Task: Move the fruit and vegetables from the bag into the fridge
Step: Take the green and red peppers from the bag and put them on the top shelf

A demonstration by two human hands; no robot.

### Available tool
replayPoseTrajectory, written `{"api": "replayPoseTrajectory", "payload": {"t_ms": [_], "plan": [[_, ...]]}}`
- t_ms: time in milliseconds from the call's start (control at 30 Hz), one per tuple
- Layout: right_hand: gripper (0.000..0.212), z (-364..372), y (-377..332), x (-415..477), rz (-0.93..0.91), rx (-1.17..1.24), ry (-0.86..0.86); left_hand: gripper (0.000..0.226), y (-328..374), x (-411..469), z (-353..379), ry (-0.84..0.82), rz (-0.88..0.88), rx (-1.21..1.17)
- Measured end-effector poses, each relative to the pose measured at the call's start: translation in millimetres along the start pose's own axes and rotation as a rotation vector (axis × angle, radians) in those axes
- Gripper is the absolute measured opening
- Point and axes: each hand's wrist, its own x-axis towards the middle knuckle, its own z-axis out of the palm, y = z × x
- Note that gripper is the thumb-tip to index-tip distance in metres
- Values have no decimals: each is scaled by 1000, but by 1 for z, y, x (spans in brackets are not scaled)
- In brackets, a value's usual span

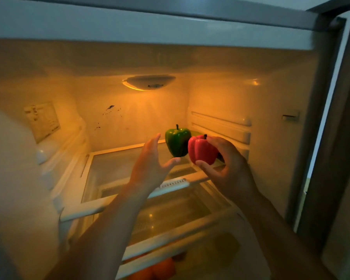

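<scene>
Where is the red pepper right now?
In the head view, right of centre: the right hand holds the red pepper inside the fridge, above the glass shelf, just right of the green pepper.

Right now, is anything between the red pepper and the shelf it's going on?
Nothing visible. The right hand holds the red pepper just above the shelf; the green pepper stands close on its left, and the open left hand is beside that.
</scene>
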Motion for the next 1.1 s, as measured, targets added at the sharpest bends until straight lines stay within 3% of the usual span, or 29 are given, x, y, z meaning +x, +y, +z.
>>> {"api": "replayPoseTrajectory", "payload": {"t_ms": [200, 533, 900, 1100], "plan": [[65, -2, -8, -17, -29, -85, 55, 76, 8, -39, -21, 38, 48, -38], [45, -28, -49, -84, 160, 57, -41, 50, 22, -117, -28, -121, 135, -222], [47, -57, -73, -211, 230, 209, -243, 43, 12, -276, -25, -238, -220, -179], [45, -99, -84, -268, 256, 312, -413, 51, 57, -367, -20, -170, -375, -132]]}}
